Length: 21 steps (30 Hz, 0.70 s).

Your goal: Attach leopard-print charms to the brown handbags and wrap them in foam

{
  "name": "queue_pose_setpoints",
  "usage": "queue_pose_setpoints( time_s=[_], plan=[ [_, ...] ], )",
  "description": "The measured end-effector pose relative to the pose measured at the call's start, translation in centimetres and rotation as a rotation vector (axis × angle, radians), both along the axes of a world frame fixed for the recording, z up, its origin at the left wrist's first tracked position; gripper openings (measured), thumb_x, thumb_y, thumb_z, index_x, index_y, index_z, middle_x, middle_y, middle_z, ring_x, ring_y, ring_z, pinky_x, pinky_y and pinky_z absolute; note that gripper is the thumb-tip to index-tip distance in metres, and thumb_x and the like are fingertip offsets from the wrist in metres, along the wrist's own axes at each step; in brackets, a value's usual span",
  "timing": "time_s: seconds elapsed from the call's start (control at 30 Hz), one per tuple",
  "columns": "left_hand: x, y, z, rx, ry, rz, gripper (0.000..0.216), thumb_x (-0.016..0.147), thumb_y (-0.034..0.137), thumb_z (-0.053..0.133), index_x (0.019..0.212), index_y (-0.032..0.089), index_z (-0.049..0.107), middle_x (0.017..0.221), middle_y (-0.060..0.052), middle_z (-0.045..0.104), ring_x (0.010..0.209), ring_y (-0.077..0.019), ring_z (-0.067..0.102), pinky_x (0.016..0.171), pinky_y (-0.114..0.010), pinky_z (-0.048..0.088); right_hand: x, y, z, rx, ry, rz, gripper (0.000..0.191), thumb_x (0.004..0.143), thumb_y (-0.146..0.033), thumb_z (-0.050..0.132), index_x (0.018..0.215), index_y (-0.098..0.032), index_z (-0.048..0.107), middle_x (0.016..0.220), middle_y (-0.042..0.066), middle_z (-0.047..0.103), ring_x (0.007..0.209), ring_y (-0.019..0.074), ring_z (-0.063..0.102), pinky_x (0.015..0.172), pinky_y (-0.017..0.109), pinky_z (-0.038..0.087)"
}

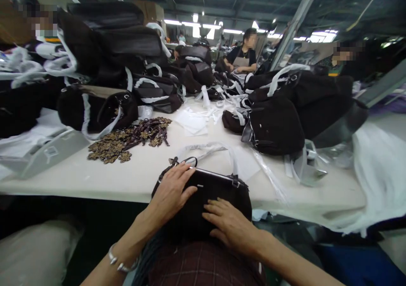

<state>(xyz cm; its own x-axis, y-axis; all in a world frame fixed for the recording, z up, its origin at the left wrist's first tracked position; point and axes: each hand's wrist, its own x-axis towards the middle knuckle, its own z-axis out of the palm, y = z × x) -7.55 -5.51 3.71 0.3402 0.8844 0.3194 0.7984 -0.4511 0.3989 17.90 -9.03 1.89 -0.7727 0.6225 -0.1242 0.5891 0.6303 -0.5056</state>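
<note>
A dark handbag (222, 188) with a silver zipper along its top edge rests against the near table edge, close to my body. My left hand (173, 184) lies on the bag's upper left part, fingers stretched towards the zipper. Lower on the bag's front, my right hand (226, 222) presses flat with its fingers spread. A small metal plate (200, 186) shows between the hands. Behind the bag, its wrapped white handle (233, 155) stands up over the table. The bag's underside is hidden.
Gold-and-brown flower-shaped charms (117, 144) lie in a heap at left, near a grey tray (47, 155). More dark bags (275, 125) are piled right, and a tall stack (127, 45) stands left. White paper (192, 123) lies mid-table. A person (242, 57) sits across.
</note>
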Motion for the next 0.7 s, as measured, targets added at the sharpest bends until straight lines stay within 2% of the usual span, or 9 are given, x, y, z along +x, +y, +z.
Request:
queue_pose_setpoints(
  time_s=[0.07,0.13,0.23,0.37,0.47,0.57,0.7],
  plan=[
    [1.0,1.2,-2.2,0.002,0.184,-0.046,0.054,0.090,0.034,0.061,0.141,0.021,0.048,0.150,-0.011,0.047,0.141,-0.0291,0.038,0.119,-0.051,0.026,0.1,0.1,-0.3,0.021,0.058,-0.001,0.045,0.087,-0.030,0.066,0.131,-0.022,0.061,0.139,0.010,0.058,0.133,0.0290,0.049,0.115,0.050,0.033],
    [1.2,2.3,-4.7,0.010,0.281,-0.041,0.060,0.091,0.037,0.059,0.146,0.023,0.041,0.154,-0.010,0.041,0.143,-0.0286,0.035,0.120,-0.055,0.020,0.6,0.6,-0.1,0.058,0.151,-0.050,0.035,0.089,-0.026,0.063,0.123,-0.020,0.065,0.130,0.010,0.065,0.125,0.0260,0.056,0.111,0.045,0.039],
    [1.0,3.4,-7.1,0.002,0.337,-0.004,0.060,0.094,0.042,0.053,0.149,0.025,0.036,0.157,-0.008,0.037,0.145,-0.0276,0.033,0.120,-0.058,0.016,2.3,1.8,0.6,0.151,0.312,-0.253,0.023,0.094,-0.024,0.055,0.113,-0.021,0.069,0.116,0.008,0.071,0.113,0.0208,0.062,0.103,0.038,0.046],
    [0.5,3.7,-7.4,-0.016,0.362,0.069,0.059,0.095,0.045,0.049,0.148,0.023,0.039,0.155,-0.009,0.040,0.145,-0.0279,0.033,0.119,-0.054,0.019,5.7,3.4,0.6,0.234,0.339,-0.708,0.018,0.093,-0.033,0.057,0.098,-0.020,0.068,0.099,0.007,0.072,0.093,0.0215,0.067,0.087,0.037,0.052],
    [-0.3,3.0,-7.1,-0.024,0.388,0.088,0.058,0.095,0.043,0.049,0.147,0.021,0.041,0.154,-0.009,0.041,0.144,-0.0281,0.035,0.119,-0.052,0.020,7.8,3.9,-0.2,0.145,0.270,-0.899,0.022,0.088,-0.040,0.062,0.093,-0.020,0.067,0.092,0.006,0.072,0.082,0.0223,0.068,0.079,0.037,0.052],
    [-1.5,2.3,-7.1,-0.034,0.411,0.107,0.059,0.094,0.043,0.049,0.146,0.016,0.042,0.152,-0.012,0.043,0.142,-0.0297,0.037,0.119,-0.052,0.021,8.5,4.8,-1.3,0.137,0.261,-0.886,0.021,0.090,-0.039,0.057,0.090,-0.021,0.068,0.091,0.006,0.073,0.084,0.0221,0.067,0.079,0.036,0.052],
    [-2.0,2.2,-7.0,-0.058,0.404,0.159,0.058,0.094,0.041,0.051,0.144,0.016,0.045,0.150,-0.014,0.046,0.141,-0.0314,0.039,0.117,-0.054,0.024,8.3,7.9,-2.8,0.308,0.248,-0.668,0.023,0.092,-0.029,0.052,0.104,-0.020,0.070,0.113,0.010,0.071,0.108,0.0242,0.064,0.098,0.040,0.048]
  ],
)
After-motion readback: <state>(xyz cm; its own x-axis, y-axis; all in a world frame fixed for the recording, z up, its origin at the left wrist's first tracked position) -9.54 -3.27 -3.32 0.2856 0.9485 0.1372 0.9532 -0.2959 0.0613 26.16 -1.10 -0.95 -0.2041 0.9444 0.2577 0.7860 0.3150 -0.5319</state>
